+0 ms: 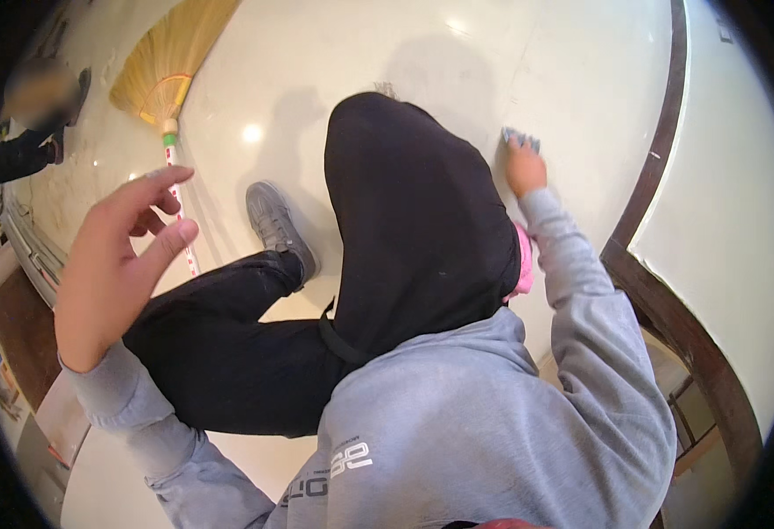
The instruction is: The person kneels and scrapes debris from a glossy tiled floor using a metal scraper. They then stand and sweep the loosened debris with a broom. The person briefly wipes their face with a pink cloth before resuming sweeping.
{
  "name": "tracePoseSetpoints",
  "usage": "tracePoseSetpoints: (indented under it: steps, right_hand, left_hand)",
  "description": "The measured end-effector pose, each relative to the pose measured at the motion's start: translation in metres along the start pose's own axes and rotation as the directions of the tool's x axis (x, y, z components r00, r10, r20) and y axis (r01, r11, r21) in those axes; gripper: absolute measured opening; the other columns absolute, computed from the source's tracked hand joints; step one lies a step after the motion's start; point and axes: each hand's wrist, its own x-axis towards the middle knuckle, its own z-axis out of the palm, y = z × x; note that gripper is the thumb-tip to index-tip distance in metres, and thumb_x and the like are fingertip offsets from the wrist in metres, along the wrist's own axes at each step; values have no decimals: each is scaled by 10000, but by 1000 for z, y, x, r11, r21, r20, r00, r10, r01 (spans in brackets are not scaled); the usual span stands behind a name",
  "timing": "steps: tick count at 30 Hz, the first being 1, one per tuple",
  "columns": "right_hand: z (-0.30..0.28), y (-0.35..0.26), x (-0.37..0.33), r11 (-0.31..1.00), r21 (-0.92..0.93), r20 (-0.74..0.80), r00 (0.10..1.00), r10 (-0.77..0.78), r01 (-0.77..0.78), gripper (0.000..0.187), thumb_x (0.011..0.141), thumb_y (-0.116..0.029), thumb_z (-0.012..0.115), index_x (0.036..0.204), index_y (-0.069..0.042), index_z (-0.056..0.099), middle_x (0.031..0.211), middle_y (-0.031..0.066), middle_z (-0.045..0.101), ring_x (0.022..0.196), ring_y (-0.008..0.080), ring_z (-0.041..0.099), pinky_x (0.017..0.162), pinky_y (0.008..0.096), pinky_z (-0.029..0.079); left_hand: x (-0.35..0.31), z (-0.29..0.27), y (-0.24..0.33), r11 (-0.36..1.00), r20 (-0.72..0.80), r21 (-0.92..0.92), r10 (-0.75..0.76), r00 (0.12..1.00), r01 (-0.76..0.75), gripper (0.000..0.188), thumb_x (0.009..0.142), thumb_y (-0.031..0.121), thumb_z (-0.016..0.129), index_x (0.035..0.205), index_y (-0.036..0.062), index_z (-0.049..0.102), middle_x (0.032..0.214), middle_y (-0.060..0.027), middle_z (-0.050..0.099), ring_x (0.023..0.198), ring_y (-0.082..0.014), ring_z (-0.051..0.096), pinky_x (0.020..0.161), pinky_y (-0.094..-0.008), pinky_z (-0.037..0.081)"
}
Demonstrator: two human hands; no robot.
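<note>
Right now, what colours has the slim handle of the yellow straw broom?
The handle is white, red-marked, with a green end; head view.

The bare right hand (526, 169) has room ahead on the shiny cream floor (581, 79), and sideways up to a long dark brown strip (667, 123). A bent knee in black trousers (405, 167) blocks its left; a yellow straw broom (162, 66) is past the bare left hand (118, 256).

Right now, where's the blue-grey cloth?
Head view, upper right: the cloth is at the right hand, between the black-clad knee and the dark strip.
</note>
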Motion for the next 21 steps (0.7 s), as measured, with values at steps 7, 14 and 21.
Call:
tracePoseSetpoints:
  steps: [7, 14, 21]
  right_hand:
    - [-19, 0, 14, 995, 10, 161, 983, 93, -96, 241, 899, -109, 449, 1058, -10, 602, 992, 234, 646, 919, 357, 658, 760, 441, 547]
    - [-18, 11, 20, 999, -4, 178, 983, 39, -39, 225, 893, -133, 463, 979, -20, 638, 926, 204, 670, 872, 354, 668, 760, 443, 542]
    - [-23, 11, 25, 999, -28, 217, 975, 46, -41, 213, 879, -140, 484, 940, -40, 661, 953, 183, 683, 882, 334, 675, 773, 431, 543]
  left_hand:
    - [12, -2, -1, 999, 8, 14, -30, 1000, 30, 364, 835, 149, 686, 1182, 69, 616, 866, -46, 587, 711, -130, 504, 652, -266, 430]
    - [5, -3, -1, 999, 32, 52, 0, 999, -2, 390, 854, 95, 664, 1234, 50, 586, 871, -23, 555, 729, -89, 496, 720, -239, 442]
    - [0, -2, -1, 1000, 20, 16, -11, 1000, 10, 387, 855, 93, 664, 1233, 52, 589, 871, -17, 551, 724, -84, 491, 712, -234, 436]
